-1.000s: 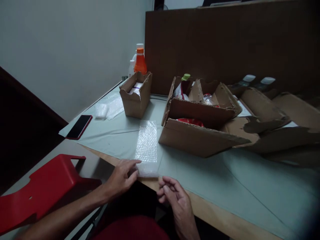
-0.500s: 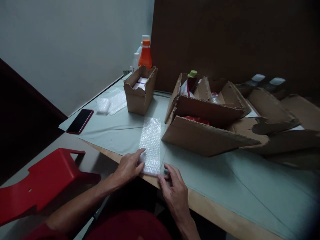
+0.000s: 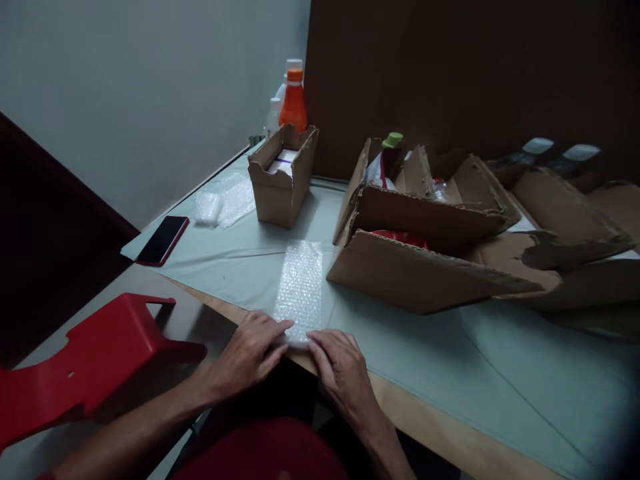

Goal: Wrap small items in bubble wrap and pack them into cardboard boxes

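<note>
A strip of bubble wrap (image 3: 300, 283) lies on the cloth-covered table, running away from me, its near end at the table's front edge. My left hand (image 3: 255, 343) grips the near left corner between thumb and fingers. On the near right corner, my right hand (image 3: 340, 363) pinches the wrap in the same way. The near end between my hands looks thicker, like a fold or roll; what is inside, if anything, I cannot make out.
A small cardboard box (image 3: 280, 197) stands beyond the strip, an orange bottle (image 3: 294, 107) behind it. Larger cardboard boxes (image 3: 420, 270) fill the right. Leftward lie a wrapped bundle (image 3: 207, 208), a bubble wrap sheet (image 3: 237, 199), a phone (image 3: 163, 240) and, lower, a red plastic stool (image 3: 115, 347).
Both hands have closed on the strip's near end, the right moving left onto its corner. The left hand has slid down toward the table's edge. The view has shifted slightly.
</note>
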Motion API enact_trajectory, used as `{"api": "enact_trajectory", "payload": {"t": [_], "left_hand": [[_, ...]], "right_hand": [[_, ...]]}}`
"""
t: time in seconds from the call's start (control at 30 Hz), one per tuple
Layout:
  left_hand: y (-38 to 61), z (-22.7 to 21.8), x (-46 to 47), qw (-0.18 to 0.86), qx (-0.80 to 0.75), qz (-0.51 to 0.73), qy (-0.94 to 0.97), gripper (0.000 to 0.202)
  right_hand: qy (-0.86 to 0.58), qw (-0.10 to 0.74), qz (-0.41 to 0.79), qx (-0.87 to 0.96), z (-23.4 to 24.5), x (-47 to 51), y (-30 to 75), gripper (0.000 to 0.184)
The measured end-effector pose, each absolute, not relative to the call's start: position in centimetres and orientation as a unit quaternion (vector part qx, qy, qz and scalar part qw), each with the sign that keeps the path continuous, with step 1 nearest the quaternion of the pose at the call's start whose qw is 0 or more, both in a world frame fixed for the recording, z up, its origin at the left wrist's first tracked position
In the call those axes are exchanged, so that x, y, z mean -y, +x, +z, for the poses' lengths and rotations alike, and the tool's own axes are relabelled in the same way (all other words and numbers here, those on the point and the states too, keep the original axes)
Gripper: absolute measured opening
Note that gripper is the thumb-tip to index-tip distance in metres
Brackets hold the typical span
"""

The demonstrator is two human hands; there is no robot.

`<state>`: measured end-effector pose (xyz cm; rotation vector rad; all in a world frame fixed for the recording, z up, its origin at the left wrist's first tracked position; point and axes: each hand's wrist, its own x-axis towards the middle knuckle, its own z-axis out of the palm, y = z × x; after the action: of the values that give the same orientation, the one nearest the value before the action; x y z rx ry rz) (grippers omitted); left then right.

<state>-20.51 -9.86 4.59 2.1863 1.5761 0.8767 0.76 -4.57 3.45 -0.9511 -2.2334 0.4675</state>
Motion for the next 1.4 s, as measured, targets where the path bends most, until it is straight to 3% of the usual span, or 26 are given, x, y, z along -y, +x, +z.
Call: {"api": "enact_trajectory", "payload": {"t": [0.17, 0.33, 0.53, 0.67, 0.93, 1.17, 1.3, 1.4], "left_hand": [[-20.4, 3.5, 7.9, 0.173, -0.618, 0.301, 0.705, 0.039], [-20.5, 3.1, 7.3, 0.11, -0.616, 0.306, 0.717, 0.033], [-21.0, 3.8, 9.3, 0.136, -0.545, 0.34, 0.755, 0.037], [-21.0, 3.5, 8.9, 0.174, -0.58, 0.33, 0.724, 0.037], [-20.9, 3.4, 8.2, 0.103, -0.558, 0.335, 0.752, 0.042], [-21.3, 4.0, 8.9, 0.19, -0.572, 0.329, 0.726, 0.044], [-21.1, 3.3, 7.5, 0.138, -0.596, 0.327, 0.72, 0.034], [-21.1, 3.3, 7.5, 0.105, -0.575, 0.345, 0.734, 0.037]], "right_hand": [[-0.397, 0.362, 0.103, 0.837, 3.4, 4.7, 0.7, 0.022], [-0.364, 0.286, 0.079, 0.883, 2.9, 4.6, 0.2, 0.031], [-0.36, 0.309, 0.148, 0.868, 3.7, 4.3, 0.2, 0.021], [-0.387, 0.318, 0.138, 0.855, 4.2, 5.1, 1.0, 0.026], [-0.385, 0.281, 0.113, 0.872, 3.6, 4.3, 0.0, 0.028], [-0.374, 0.312, 0.16, 0.858, 4.1, 5.4, 1.5, 0.028], [-0.368, 0.298, 0.098, 0.875, 3.5, 5.0, 1.1, 0.034], [-0.371, 0.292, 0.103, 0.875, 3.2, 4.2, 0.5, 0.03]]}}
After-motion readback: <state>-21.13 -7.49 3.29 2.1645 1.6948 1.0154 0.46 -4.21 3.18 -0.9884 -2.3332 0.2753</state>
